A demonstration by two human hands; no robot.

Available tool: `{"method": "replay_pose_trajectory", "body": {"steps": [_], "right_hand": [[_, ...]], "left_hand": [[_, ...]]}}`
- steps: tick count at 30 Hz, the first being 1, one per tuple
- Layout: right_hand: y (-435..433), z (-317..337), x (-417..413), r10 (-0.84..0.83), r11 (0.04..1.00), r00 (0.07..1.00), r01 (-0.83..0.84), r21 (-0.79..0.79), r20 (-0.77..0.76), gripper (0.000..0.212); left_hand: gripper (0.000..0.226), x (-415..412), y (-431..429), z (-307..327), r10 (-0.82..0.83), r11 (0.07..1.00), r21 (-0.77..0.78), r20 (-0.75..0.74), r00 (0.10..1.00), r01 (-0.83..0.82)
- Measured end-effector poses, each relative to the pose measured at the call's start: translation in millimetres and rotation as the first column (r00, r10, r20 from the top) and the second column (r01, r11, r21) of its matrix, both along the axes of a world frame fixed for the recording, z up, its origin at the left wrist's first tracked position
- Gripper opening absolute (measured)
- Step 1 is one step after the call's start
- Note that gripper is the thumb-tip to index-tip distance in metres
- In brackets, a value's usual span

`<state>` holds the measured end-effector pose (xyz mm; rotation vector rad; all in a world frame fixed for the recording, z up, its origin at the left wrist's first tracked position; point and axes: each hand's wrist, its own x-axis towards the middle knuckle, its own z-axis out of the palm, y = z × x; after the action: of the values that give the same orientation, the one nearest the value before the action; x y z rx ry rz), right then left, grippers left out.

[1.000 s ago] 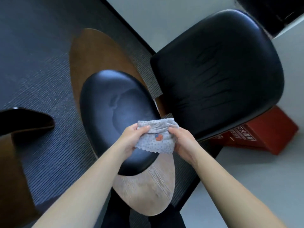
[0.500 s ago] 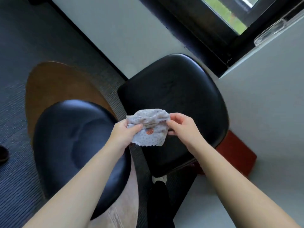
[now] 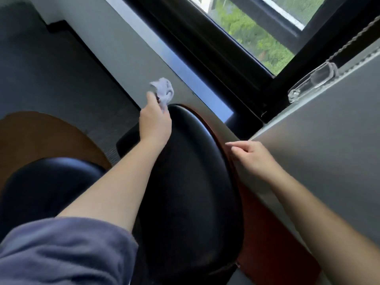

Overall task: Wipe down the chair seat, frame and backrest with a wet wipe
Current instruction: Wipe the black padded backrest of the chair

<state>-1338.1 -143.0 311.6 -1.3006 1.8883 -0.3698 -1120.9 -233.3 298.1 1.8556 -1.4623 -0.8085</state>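
The chair's black padded backrest (image 3: 191, 173) fills the middle of the view, with a brown wooden shell edge (image 3: 211, 130) along its right rim. The black seat (image 3: 47, 186) lies at the lower left. My left hand (image 3: 155, 120) reaches over the backrest's top edge and pinches a crumpled pale wet wipe (image 3: 163, 90) that sticks up above my fingers. My right hand (image 3: 250, 157) hovers at the backrest's right rim, fingers loosely curled, holding nothing.
A brown wooden piece (image 3: 41, 138) lies on the dark carpet at the left. A red box (image 3: 273, 243) sits on the floor to the right of the chair. A grey wall (image 3: 329, 151) and a black-framed window (image 3: 236, 46) stand close behind.
My right hand let go of the wipe and moved to the backrest's right rim. My left hand carried the now crumpled wipe up to the backrest's top edge. The view tilted up toward the window.
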Motion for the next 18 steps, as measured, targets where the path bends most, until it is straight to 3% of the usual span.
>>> {"method": "replay_pose_trajectory", "body": {"steps": [3,6,10,13,18], "right_hand": [[-0.4,-1.0,0.7,0.042,0.999,0.987,-0.045,0.013,0.157,0.036],[-0.4,-6.0,-2.3,-0.022,0.999,0.974,0.011,0.049,0.228,0.043],[-1.7,-12.0,-7.1,-0.178,0.981,0.923,0.139,0.134,0.342,0.038],[4.4,-8.3,-9.5,-0.284,0.955,0.852,0.213,0.204,0.439,0.035],[29.9,3.9,-22.0,-0.381,0.924,0.815,0.325,0.200,0.436,0.039]], "left_hand": [[0.032,-12.8,-15.7,-18.4,-0.311,0.950,0.070,0.208,0.927,0.303],[0.039,-11.1,-13.5,-21.4,-0.423,0.904,0.089,0.326,0.845,0.418],[0.059,-20.3,-1.1,-11.9,-0.649,0.728,0.087,0.407,0.643,0.680],[0.067,-31.3,21.0,-12.7,-0.743,0.601,0.125,0.450,0.495,0.789],[0.067,-41.6,60.2,-12.3,-0.797,0.453,0.087,0.486,0.359,0.887]]}}
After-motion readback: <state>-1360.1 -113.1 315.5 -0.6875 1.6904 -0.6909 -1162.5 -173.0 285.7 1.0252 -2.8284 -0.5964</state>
